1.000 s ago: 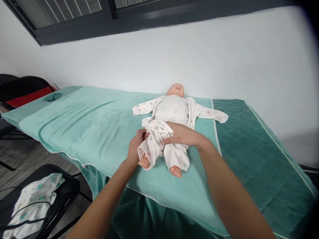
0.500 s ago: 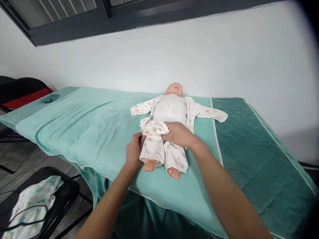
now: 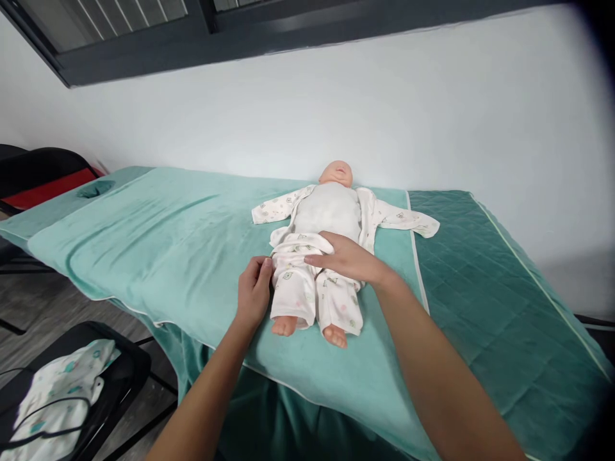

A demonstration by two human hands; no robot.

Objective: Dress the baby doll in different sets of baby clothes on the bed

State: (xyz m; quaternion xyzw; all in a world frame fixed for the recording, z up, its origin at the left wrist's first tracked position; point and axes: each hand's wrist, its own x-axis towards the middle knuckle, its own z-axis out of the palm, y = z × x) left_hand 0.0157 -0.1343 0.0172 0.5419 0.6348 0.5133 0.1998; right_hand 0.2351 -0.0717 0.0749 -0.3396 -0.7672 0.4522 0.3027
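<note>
Across the doll's (image 3: 327, 208) printed trousers (image 3: 294, 289), my right hand (image 3: 343, 257) lies with thumb parted from fingers; my left hand (image 3: 255, 287) pinches their side edge.

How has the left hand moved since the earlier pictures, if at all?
Yes: the left hand shifted slightly left, farther from the bed's white seam.

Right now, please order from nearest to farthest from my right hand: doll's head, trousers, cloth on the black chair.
1. Trousers: touched by the right hand.
2. Doll's head: beyond, near the wall.
3. Cloth: on the black chair, far left.
</note>
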